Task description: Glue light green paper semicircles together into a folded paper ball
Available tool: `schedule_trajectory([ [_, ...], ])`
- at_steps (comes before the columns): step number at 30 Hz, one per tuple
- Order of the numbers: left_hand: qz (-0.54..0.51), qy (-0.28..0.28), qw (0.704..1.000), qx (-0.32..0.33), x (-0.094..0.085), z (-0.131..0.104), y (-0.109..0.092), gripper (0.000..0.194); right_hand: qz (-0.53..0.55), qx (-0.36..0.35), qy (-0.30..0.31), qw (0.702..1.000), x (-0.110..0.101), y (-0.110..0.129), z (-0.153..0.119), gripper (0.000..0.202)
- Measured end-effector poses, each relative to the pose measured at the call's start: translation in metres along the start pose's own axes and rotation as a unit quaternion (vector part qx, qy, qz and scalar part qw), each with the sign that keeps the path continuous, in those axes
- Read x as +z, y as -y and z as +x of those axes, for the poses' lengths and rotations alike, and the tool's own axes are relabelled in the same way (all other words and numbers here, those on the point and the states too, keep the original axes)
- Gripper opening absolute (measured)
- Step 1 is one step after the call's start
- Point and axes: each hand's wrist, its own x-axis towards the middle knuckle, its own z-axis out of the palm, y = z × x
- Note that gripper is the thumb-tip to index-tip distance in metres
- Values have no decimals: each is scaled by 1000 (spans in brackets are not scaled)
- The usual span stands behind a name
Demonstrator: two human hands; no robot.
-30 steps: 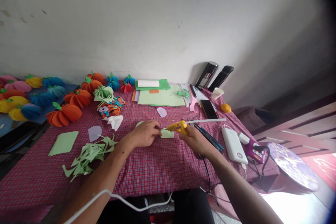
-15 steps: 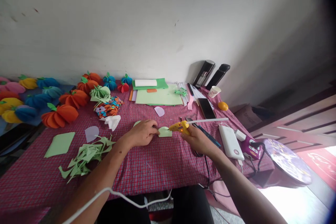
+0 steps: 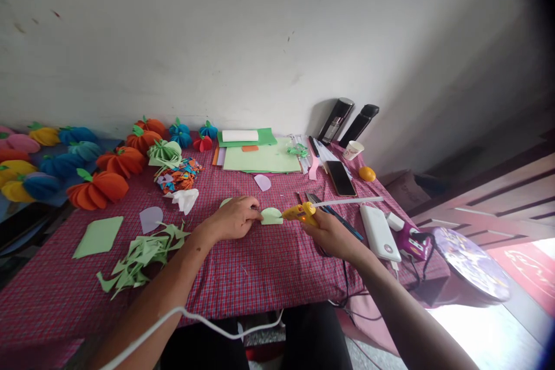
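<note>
In my right hand (image 3: 325,231) is a yellow hot glue gun (image 3: 301,213) with a long glue stick out of its back and a small orange light lit. Its nozzle is at the right end of a small light green half-round paper piece (image 3: 272,217) on the table. My left hand (image 3: 236,219) lies palm down, thumb and forefinger closed at that piece's left edge. Another light green paper (image 3: 225,202) is partly hidden behind my left hand. Scissors and dark tools (image 3: 342,222) lie beyond my right hand.
Light green scraps (image 3: 143,257) and stacked green paper (image 3: 99,237) lie left. Colourful paper pumpkins (image 3: 99,189) stand behind them. Paper sheets (image 3: 255,159) lie at the wall. A phone (image 3: 340,178), white power bank (image 3: 380,232) and purple socket block (image 3: 414,245) with cables are right.
The glue gun has shifted slightly right, its nozzle moving from over the green paper piece to its right end. My left hand has stayed at the paper's left edge.
</note>
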Motion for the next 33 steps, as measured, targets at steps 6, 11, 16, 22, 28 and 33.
schedule_trajectory([
  [6,-4,-4,1000,1,-1,0,0,40,9,-4,-15,1000,2,2,1,35],
  [11,-5,-6,1000,0,1,-1,1,39,37,-9,-27,999,11,7,14,35],
  [16,-6,-5,1000,2,0,-1,1,38,22,0,-20,1000,16,10,18,36],
  [22,-9,-4,1000,2,0,0,0,39,-8,4,-22,1000,7,3,10,35],
  [28,-9,-8,1000,4,1,-1,1,39,-23,6,-3,1000,1,2,-1,31],
  [33,-11,-8,1000,8,2,-1,2,39,-44,10,20,999,2,9,-6,22],
])
